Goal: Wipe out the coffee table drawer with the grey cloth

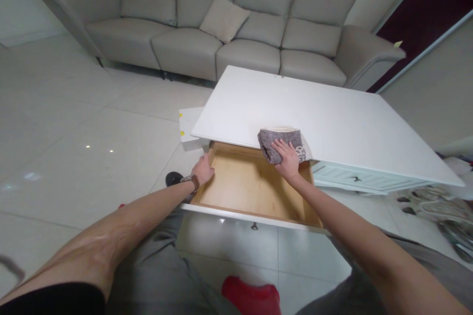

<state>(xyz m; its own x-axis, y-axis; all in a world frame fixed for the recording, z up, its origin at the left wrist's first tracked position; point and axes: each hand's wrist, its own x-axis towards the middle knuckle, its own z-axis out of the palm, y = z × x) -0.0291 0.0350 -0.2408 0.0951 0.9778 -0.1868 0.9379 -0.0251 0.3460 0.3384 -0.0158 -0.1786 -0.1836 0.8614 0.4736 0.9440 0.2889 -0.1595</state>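
Observation:
A white coffee table (pixel 295 103) has a wooden drawer (pixel 244 184) pulled out toward me, with nothing visible inside. My left hand (pixel 203 170) grips the drawer's left side wall, its fingers curled over the edge. A folded grey-brown cloth (pixel 271 145) with a pale part and a dark pattern lies at the table's front edge, partly over the drawer. My right hand (pixel 287 160) lies on top of this cloth with its fingers spread. A small dark knob (pixel 254 226) sits on the drawer front.
Behind the table stands a long grey sofa (pixel 188 49) with a beige cushion (pixel 224 18). A white box (pixel 190 125) with yellow spots is left of the table. A closed drawer (pixel 354 177) is at the right; bags and other items (pixel 439 204) lie beyond it. Something red (pixel 253 298) is below.

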